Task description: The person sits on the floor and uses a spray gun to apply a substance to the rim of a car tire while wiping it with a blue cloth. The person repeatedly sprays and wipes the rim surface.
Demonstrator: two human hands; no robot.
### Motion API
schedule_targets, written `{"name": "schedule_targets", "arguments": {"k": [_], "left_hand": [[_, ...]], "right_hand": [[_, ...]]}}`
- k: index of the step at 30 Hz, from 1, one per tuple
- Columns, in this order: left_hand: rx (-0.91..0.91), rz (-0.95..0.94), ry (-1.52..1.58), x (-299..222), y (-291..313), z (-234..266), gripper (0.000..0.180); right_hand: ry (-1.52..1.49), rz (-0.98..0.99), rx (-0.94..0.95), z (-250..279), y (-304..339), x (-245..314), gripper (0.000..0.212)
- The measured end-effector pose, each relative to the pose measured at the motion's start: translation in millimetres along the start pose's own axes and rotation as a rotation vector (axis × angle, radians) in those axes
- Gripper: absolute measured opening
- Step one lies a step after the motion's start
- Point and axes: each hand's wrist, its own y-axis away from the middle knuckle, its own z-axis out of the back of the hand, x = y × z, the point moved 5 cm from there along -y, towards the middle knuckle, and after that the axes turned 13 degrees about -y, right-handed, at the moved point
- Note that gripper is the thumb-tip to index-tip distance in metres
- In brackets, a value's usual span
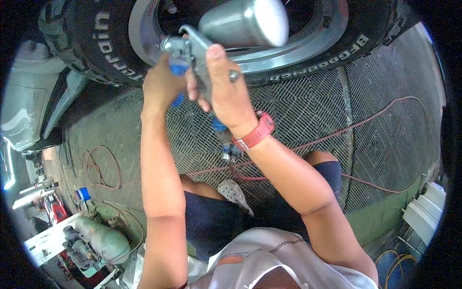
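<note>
My right hand (231, 91), with a red watch (255, 130) on its wrist, grips a metal spray gun (199, 62) by its handle. The gun's silver cup (236, 24) tilts toward the upper right. My left hand (166, 82) is closed close to the gun's nozzle end. Something blue (178, 71) shows beside its fingers, and what it is stays unclear. Below my right hand hangs an air fitting with a blue part (219, 124), joined to a thin red hose (250, 178). Just beyond the gun is a large tyre (115, 29) on a silver rim (288, 60).
The red hose loops across the dark grid floor (288, 111) on both sides. A green air compressor tank (98, 233) stands at lower left. A grey vehicle panel (29, 103) is at the left. White stacked pieces (426, 207) and a yellow cable (397, 262) are at right.
</note>
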Motion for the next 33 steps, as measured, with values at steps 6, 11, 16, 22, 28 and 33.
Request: {"name": "schedule_targets", "arguments": {"k": [6,11,16,22,28,33], "left_hand": [[0.367,-0.222,-0.141,-3.6,6.6,-80.7,0.100],[0.558,-0.203,-0.144,-3.4,15.2,-79.8,0.132],[0.637,-0.205,-0.092,-5.1,17.5,-81.8,0.136],[0.580,-0.297,-0.144,-8.8,16.3,-114.0,0.138],[0.764,-0.232,-0.052,25.1,11.9,-103.6,0.105],[0.532,-0.174,-0.035,43.6,26.9,-47.2,0.113]], "right_hand": [[0.157,-0.255,-0.245,55.9,1.9,-73.1,0.071],[0.321,-0.106,-0.688,123.2,19.2,-81.8,0.066],[0.427,-0.016,-0.822,162.8,52.6,-85.1,0.067],[0.184,-0.410,-0.480,105.6,61.5,-107.3,0.071],[0.173,-0.305,-0.202,37.1,56.4,-76.4,0.064],[0.174,-0.162,-0.016,-5.9,35.9,-29.5,0.063]]}}
